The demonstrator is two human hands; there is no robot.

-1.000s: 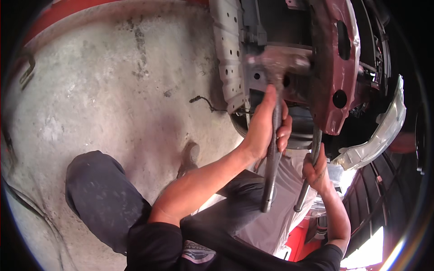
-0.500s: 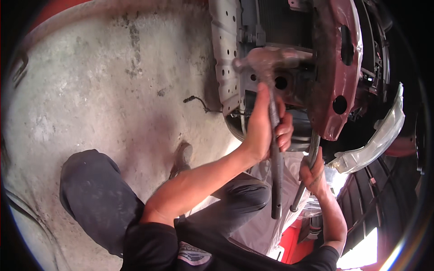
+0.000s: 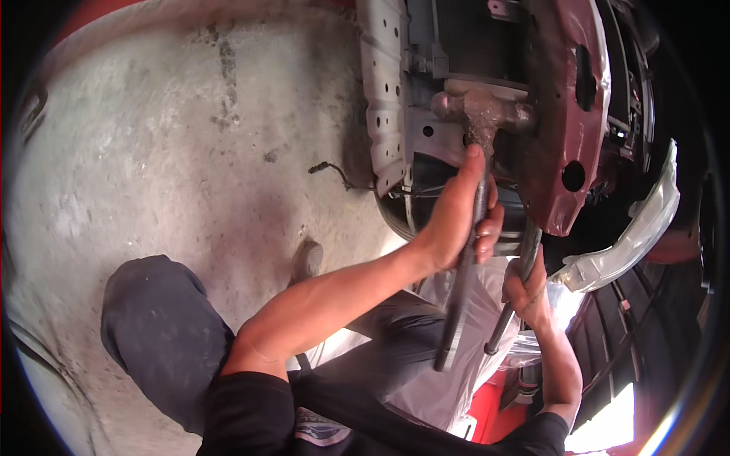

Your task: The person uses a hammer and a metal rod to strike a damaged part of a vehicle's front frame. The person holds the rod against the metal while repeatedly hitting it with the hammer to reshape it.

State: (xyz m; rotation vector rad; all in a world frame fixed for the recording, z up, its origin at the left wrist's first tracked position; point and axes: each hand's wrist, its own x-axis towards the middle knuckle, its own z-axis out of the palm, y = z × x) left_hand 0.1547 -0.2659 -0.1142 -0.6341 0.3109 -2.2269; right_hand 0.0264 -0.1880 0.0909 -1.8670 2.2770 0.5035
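Note:
My left hand [image 3: 455,219] is wrapped around the handle of a ball-peen hammer [image 3: 487,114], thumb laid along the shaft. The hammer's head is beside the left edge of a dented maroon bumper beam [image 3: 561,152]; whether they touch I cannot tell. Lower right, my right hand [image 3: 528,292] grips a long grey metal bar [image 3: 502,330]. The bar's upper end reaches the beam's near end, where the beam hides its tip.
A perforated grey metal panel [image 3: 384,99] stands left of the beam. A bent silver trim piece [image 3: 631,243] sticks out at right. Plastic sheeting [image 3: 426,395] lies below my hands. A short cable [image 3: 331,169] rests on the concrete floor [image 3: 175,175].
My left hand has swung the hammer right, bringing its head up beside the beam, while the handle's end has gone left. My right hand and the bar have barely shifted.

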